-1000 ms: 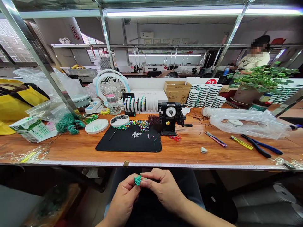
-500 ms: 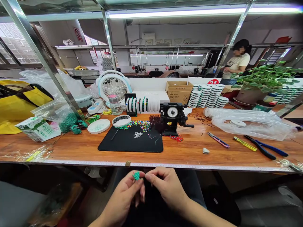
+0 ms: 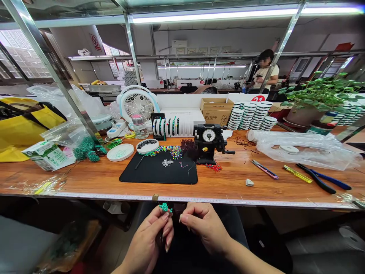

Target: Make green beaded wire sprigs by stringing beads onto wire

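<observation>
Between the thumb and fingers of my left hand (image 3: 155,232) is a small green knotted or beaded cord piece (image 3: 164,207), its bumpy top standing above the fingertips. A short green end sticks out to its right. Just to the right, my right hand (image 3: 203,226) is closed in a pinch, with thumb and forefinger together. Whatever lies in that pinch, perhaps a thin strand, is too fine to make out. Both hands are over my lap, below the table's front edge, and a small gap separates them.
A black mat (image 3: 159,171) bears colourful beads (image 3: 171,151) and silvery bits. Behind it stand a row of white spools (image 3: 173,126) and a black hand-cranked winder (image 3: 210,140). A cutter (image 3: 264,169) and pliers (image 3: 322,178) lie right. Another person (image 3: 265,74) stands far back.
My right hand has drawn away from the left, opening a gap between the fingertips. The green piece has turned in my left fingers. The person at the back has shifted left.
</observation>
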The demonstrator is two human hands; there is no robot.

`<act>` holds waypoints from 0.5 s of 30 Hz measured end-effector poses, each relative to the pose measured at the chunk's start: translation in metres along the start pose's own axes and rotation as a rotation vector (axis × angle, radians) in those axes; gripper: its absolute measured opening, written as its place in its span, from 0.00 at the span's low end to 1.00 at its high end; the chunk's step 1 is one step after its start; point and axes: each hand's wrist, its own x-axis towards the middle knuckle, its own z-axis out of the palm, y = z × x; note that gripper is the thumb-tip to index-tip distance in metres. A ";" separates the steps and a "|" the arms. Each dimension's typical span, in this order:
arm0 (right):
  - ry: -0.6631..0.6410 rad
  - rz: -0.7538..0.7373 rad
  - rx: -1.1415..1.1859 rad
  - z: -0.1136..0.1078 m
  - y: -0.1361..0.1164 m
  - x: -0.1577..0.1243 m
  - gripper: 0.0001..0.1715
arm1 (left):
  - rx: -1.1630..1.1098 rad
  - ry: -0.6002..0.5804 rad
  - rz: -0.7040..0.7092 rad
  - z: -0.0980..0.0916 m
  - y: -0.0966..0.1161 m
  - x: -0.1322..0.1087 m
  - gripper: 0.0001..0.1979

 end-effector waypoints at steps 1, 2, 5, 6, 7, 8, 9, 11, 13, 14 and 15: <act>-0.047 0.008 0.030 -0.001 0.000 -0.001 0.12 | -0.014 0.007 -0.009 0.000 0.000 -0.001 0.09; -0.087 0.004 0.041 -0.002 -0.001 -0.002 0.12 | -0.018 0.013 -0.018 0.000 0.001 -0.001 0.09; -0.183 -0.038 0.031 -0.004 -0.003 -0.004 0.10 | -0.020 0.023 -0.028 -0.001 0.001 -0.003 0.10; -0.208 -0.040 0.031 -0.004 -0.004 -0.004 0.11 | -0.023 0.019 -0.028 -0.001 0.001 -0.003 0.10; -0.227 -0.035 0.034 -0.003 -0.005 -0.004 0.11 | -0.029 0.015 -0.028 -0.001 0.001 -0.003 0.10; -0.245 -0.022 0.035 -0.003 -0.006 -0.004 0.11 | -0.037 0.010 -0.030 -0.001 0.001 -0.004 0.10; -0.260 -0.005 0.038 -0.003 -0.006 -0.003 0.12 | -0.043 0.006 -0.034 -0.001 0.001 -0.004 0.11; -0.286 0.030 0.063 -0.002 -0.007 -0.003 0.13 | -0.052 0.000 -0.046 0.000 0.001 -0.004 0.11; -0.306 0.064 0.122 -0.001 -0.007 -0.002 0.13 | -0.063 0.001 -0.064 0.001 0.001 -0.004 0.12; -0.316 0.077 0.160 0.000 -0.008 -0.002 0.13 | -0.071 0.001 -0.075 0.001 0.001 -0.003 0.13; -0.324 0.088 0.196 0.001 -0.008 -0.002 0.12 | -0.081 0.001 -0.087 0.001 0.001 -0.003 0.13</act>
